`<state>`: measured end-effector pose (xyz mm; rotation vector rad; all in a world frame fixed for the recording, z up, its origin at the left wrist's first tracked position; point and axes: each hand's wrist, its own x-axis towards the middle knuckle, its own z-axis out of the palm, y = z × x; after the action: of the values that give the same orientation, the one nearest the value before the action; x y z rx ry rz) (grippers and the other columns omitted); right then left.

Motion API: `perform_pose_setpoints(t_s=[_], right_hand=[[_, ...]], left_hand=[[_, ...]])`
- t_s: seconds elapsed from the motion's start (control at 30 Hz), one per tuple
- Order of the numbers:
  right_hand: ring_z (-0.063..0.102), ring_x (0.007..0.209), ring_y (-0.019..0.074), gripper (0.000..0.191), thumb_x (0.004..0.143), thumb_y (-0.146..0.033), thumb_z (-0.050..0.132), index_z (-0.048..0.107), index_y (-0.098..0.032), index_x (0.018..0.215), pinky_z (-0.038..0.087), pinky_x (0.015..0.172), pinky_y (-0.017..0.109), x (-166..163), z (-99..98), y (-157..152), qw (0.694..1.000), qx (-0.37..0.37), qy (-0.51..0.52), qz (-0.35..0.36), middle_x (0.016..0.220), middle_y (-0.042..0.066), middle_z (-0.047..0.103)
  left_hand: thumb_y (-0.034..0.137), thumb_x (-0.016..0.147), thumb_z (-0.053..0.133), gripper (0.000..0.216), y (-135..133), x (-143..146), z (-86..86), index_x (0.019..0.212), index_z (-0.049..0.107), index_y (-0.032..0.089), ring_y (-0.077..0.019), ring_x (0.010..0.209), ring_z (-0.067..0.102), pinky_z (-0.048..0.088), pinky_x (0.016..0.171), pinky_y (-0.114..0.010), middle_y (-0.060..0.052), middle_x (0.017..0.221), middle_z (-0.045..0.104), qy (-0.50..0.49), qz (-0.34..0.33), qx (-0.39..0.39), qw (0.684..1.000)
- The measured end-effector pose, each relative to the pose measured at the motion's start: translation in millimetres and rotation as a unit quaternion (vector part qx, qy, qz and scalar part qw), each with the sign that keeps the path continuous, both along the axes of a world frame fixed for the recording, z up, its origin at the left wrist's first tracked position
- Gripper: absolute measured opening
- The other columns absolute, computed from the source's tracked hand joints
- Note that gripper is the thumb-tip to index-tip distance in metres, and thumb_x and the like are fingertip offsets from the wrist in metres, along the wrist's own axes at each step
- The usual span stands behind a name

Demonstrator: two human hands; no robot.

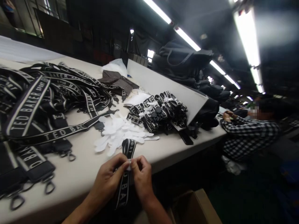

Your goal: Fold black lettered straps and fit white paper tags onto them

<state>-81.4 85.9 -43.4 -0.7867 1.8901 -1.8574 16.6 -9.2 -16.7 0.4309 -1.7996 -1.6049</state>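
At the table's front edge, a folded black-and-white lettered strap (125,186) hangs between my hands. A narrow white strip (129,165) goes across its middle; whether it wraps all the way round is hidden by my fingers. My left hand (107,175) is closed, thumb and forefinger pinching the strip from the left. From the other side my right hand (142,175) pinches the strip too, its fingertips almost meeting the left ones. Just beyond lies a loose heap of white strips (119,132). Behind that heap is a pile of folded, bundled straps (157,110).
Long unfolded straps (58,84) with metal clips cover the table's left side. A brown cloth piece (116,81) and a white plastic bag (115,67) lie farther back. A cardboard box (198,207) stands below the edge. A co-worker in a checked shirt (252,133) sits at right.
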Motion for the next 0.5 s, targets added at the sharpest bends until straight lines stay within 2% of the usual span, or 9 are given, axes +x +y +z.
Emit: perform_pose_setpoints(t_s=[0.07,0.13,0.2,0.27,0.37,0.43,0.5], right_hand=[[0.049,0.067,0.0146,0.045,0.081,-0.061,0.069,0.056,-0.019,0.089,0.043,0.066,0.027,5.1,3.9,-1.0,0.99,-0.063,-0.116,0.041,0.072,-0.001,0.054],[0.051,0.066,0.0145,0.048,0.076,-0.061,0.075,0.058,-0.018,0.092,0.045,0.066,0.027,10.7,9.1,-3.5,0.965,-0.116,-0.217,0.095,0.072,-0.001,0.055],[0.051,0.065,0.0141,0.048,0.075,-0.061,0.076,0.058,-0.018,0.085,0.046,0.065,0.027,16.2,13.6,-6.9,0.945,-0.146,-0.265,0.124,0.07,-0.001,0.053],[0.053,0.066,0.0148,0.05,0.076,-0.064,0.074,0.059,-0.018,0.083,0.047,0.066,0.028,19.9,15.8,-9.6,0.944,-0.156,-0.264,0.123,0.071,0.0,0.054],[0.06,0.071,0.0189,0.05,0.082,-0.067,0.065,0.062,-0.018,0.091,0.05,0.069,0.031,19.8,15.2,-9.2,0.964,-0.141,-0.192,0.114,0.076,0.003,0.061],[0.062,0.075,0.0218,0.047,0.091,-0.065,0.055,0.064,-0.02,0.097,0.05,0.07,0.032,16.0,12.7,-5.2,0.987,-0.11,-0.072,0.092,0.08,0.005,0.066],[0.065,0.08,0.0247,0.044,0.098,-0.059,0.044,0.066,-0.022,0.108,0.05,0.074,0.035,10.9,7.8,0.1,0.993,-0.065,0.085,0.048,0.088,0.008,0.07]], left_hand=[[0.051,0.085,0.064,0.036,5.3,-0.5,3.6,0.069,0.063,0.018,-0.0135,0.064,0.053,0.044,0.061,-0.019,-0.001,0.068,0.058,0.017,0.015,-0.014,1.0],[0.055,0.082,0.067,0.037,10.4,-1.9,7.9,0.073,0.063,0.02,-0.0143,0.062,0.053,0.045,0.059,-0.02,0.001,0.066,0.058,0.012,0.043,0.037,0.998],[0.059,0.079,0.069,0.038,13.9,-4.0,12.1,0.077,0.064,0.021,-0.015,0.062,0.053,0.045,0.059,-0.02,0.002,0.064,0.057,-0.004,0.078,0.081,0.994],[0.062,0.076,0.069,0.04,15.2,-6.5,14.6,0.077,0.065,0.021,-0.0157,0.059,0.054,0.046,0.058,-0.021,0.002,0.061,0.059,-0.005,0.105,0.069,0.992],[0.059,0.076,0.068,0.038,14.8,-9.1,13.3,0.072,0.067,0.022,-0.017,0.061,0.059,0.048,0.06,-0.022,0.0,0.064,0.064,0.027,0.114,-0.018,0.993],[0.056,0.079,0.067,0.034,15.0,-9.0,10.9,0.071,0.068,0.022,-0.0168,0.063,0.06,0.048,0.063,-0.021,0.0,0.067,0.065,0.043,0.106,-0.051,0.992],[0.055,0.08,0.067,0.032,15.9,-8.1,9.5,0.074,0.068,0.023,-0.0156,0.063,0.058,0.048,0.063,-0.02,0.001,0.069,0.065,0.037,0.105,-0.028,0.993]])
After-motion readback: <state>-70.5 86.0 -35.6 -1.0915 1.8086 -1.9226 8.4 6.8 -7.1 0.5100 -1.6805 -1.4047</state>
